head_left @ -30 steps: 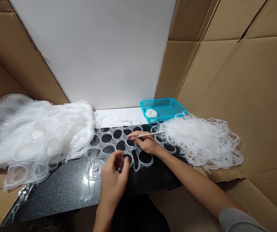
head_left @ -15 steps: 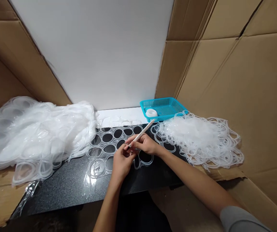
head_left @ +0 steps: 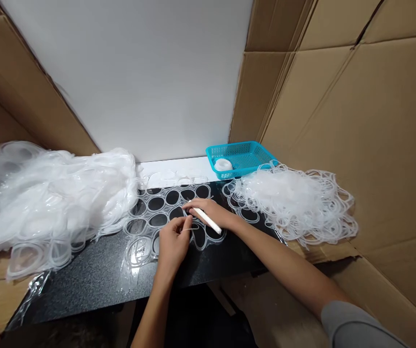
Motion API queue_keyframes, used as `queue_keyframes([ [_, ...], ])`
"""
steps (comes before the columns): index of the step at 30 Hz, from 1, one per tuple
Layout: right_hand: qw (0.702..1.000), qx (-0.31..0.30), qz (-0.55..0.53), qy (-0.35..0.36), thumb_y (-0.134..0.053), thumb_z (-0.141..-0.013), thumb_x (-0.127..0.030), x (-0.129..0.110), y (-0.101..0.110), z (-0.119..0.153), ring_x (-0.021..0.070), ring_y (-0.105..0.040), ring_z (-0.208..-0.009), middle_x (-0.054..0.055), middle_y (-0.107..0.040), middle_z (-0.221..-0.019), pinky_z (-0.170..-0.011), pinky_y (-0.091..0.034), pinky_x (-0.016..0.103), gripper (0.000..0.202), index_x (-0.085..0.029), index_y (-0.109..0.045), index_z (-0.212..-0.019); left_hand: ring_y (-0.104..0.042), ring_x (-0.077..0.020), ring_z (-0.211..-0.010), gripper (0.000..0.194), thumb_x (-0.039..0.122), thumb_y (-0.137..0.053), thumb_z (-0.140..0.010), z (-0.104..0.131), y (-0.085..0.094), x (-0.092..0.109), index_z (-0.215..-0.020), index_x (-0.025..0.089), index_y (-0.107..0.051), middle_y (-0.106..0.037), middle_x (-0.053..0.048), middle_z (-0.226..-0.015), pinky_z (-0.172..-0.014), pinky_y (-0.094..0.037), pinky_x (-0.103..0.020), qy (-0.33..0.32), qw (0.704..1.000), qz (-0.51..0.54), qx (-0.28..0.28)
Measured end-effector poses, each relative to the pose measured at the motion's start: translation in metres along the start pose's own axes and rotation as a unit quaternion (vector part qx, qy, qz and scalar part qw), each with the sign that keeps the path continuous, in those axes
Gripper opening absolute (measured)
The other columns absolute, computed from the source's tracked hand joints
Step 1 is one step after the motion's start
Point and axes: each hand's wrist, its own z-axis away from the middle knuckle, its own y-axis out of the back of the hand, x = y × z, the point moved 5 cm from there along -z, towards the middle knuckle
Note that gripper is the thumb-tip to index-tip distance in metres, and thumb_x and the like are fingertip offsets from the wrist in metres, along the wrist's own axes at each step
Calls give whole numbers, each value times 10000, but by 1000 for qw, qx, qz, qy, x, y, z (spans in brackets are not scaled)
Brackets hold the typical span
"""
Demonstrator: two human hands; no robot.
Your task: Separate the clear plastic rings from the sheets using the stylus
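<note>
A clear plastic sheet (head_left: 159, 207) with rows of round rings and holes lies on the black speckled tabletop (head_left: 95, 278). Over its right part is my right hand (head_left: 213, 212), closed around a slim white pen-like stick (head_left: 208, 221) whose blunt end points down to the right. The stick's other end lies near my fingertips, partly hidden. My left hand (head_left: 174, 240) is at the sheet's near edge, thumb and forefinger pinched together. From that pinch a thin pale strip (head_left: 192, 229) sticks out to the right, too small to name further.
To the left rises a big heap of clear ringed sheets (head_left: 77, 198). On the right lies a tangled pile of cut-out plastic webbing (head_left: 294, 203). Behind it a blue basket (head_left: 253, 152) holds white rings (head_left: 223, 165). Cardboard walls (head_left: 338, 130) flank a white panel (head_left: 138, 77).
The white stick has swung from pointing up and away to lying down to the right under my right hand. My hands have moved apart, and a thin strip now shows at my left fingertips.
</note>
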Motion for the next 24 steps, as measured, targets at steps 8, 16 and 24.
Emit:
queue_keyframes([
  [8,998,-48,33,11,-656,-989,-247,-13,2,3,180,-683,-938,57,-755,-989,-921,-511,317,143,-171,-776,-989,-544,-162,-634,192,348,-549,-854,1,22,-5,-975,229,-639,-646,15,-746,-623,-434,-275,14,985,105,-135],
  [16,997,-78,0,-6,-704,-922,-217,-10,1,5,180,-718,-915,33,-795,-964,-865,-508,269,97,-186,-792,-948,-387,-132,-567,284,446,-601,-827,1,13,3,-824,192,-726,-441,51,-580,-572,-268,-265,-4,980,-91,-175],
  [24,997,-79,9,4,-662,-947,-234,-10,1,4,181,-714,-908,28,-789,-953,-867,-508,277,132,-192,-787,-943,-479,-142,-580,450,545,-564,-937,4,8,-1,-1008,223,-870,-635,-1,-623,-623,-334,-280,-41,988,-119,-89],
])
